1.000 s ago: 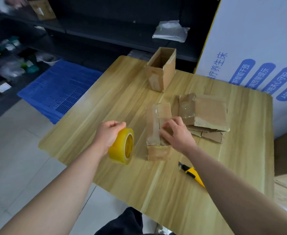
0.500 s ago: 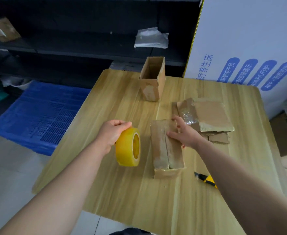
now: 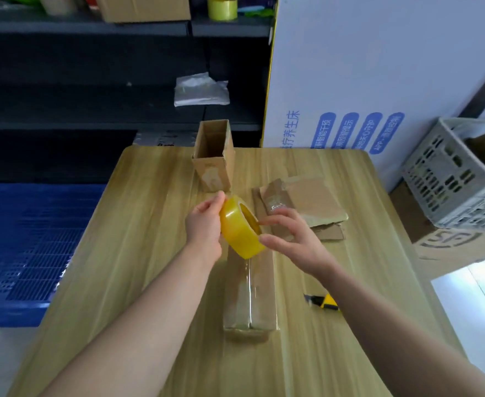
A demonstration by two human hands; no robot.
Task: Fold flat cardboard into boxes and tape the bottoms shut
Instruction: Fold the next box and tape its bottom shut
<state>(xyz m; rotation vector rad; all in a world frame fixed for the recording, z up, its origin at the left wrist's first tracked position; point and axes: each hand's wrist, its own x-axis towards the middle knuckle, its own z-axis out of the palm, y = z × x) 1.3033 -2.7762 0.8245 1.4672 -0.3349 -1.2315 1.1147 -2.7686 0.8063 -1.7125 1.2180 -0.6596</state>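
**Box seam runs straight away from the person, under the roll**

The box lies on the surface with its bottom flaps turned up. Its long axis goes from the near edge of the surface away from the person, almost in the middle between the two forearms. The seam between the flaps follows the same line. The near end is free to see; the far end is hidden below the hands.

The left hand grips the tape roll from its left side and holds it in the air just above the far part of the box. The right hand is just beside the roll. Its fingers are spread and nearly straight, with the tips at the rim of the roll, and it holds nothing that I can see.

I judge that the tape end must first be found. The pull should then go along the seam, so the roll is already over the correct line. The right hand is nearer to the flat cardboard and to the knife.
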